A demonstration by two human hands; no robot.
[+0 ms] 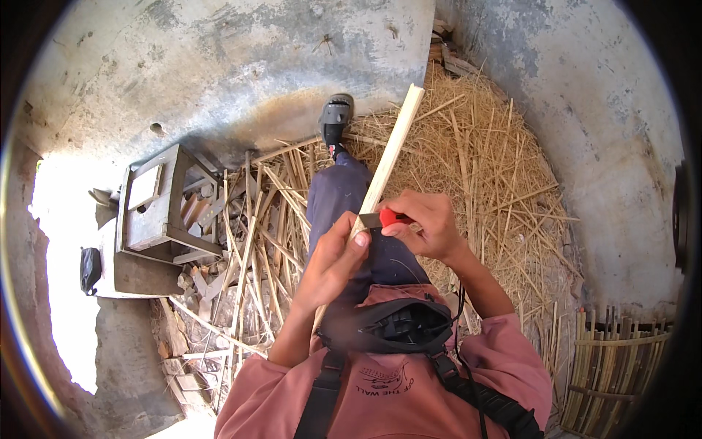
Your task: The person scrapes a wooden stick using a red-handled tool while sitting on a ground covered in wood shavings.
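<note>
The left hand (333, 260) is closed around a long pale bamboo strip (391, 150), gripping it low down, with the thumb pressed against the strip near the blade. The strip slants up and away from the person's lap, its far end reaching toward the grey shoe (336, 117). The right hand (428, 227) is closed on a knife with a red handle (391, 216), and the short blade lies across the strip just above the left thumb. Both hands sit over the blue trouser leg (336, 194), which stretches toward the shoe. Left of the strip, split bamboo pieces (252, 241) lie scattered on the floor beside a small wooden stool (157, 208). Right of the strip spreads a heap of straw (490, 168). A bamboo basket (614, 366) stands at the lower right, well apart from the hands.
</note>
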